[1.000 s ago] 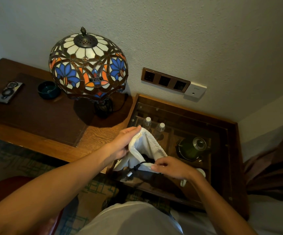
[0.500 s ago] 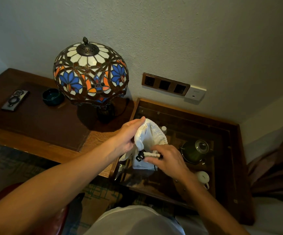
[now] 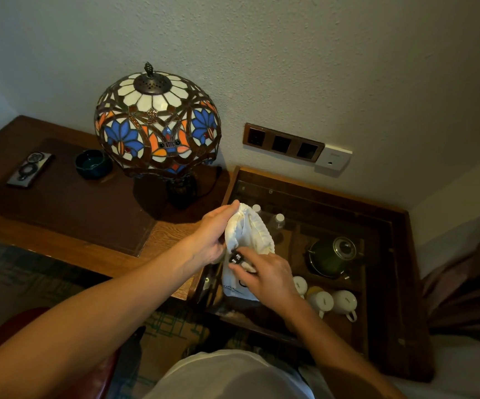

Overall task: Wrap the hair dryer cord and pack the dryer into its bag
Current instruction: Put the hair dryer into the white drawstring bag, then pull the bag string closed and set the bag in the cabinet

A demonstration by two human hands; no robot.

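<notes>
The left grip (image 3: 212,237) is curled round the gathered top of the white cloth bag (image 3: 247,234), holding it upright, thumb side toward the lamp. The right grip (image 3: 264,277) works just below it at the bag's neck, its fingers pinching what looks like a small black drawstring toggle (image 3: 236,259) against the cloth.

The hair dryer and its cord cannot be seen; the bag hangs full and rounded between the two grips, so the dryer is judged to be inside already, with the cord wrapped. What appears left is to draw the neck closed and set the bag down.

Beneath both grips lies a glass-topped wooden cabinet (image 3: 388,283). Under its glass, beyond the left grip, stand two small bottles (image 3: 279,220); to the far side of the right grip sits a dark green kettle (image 3: 333,257), and nearer the person from it a row of white cups (image 3: 333,302).

Off to the left of the left grip, the desk (image 3: 74,214) carries a stained-glass lamp (image 3: 158,125), a dark green ashtray (image 3: 93,164) and a remote (image 3: 30,169).
</notes>
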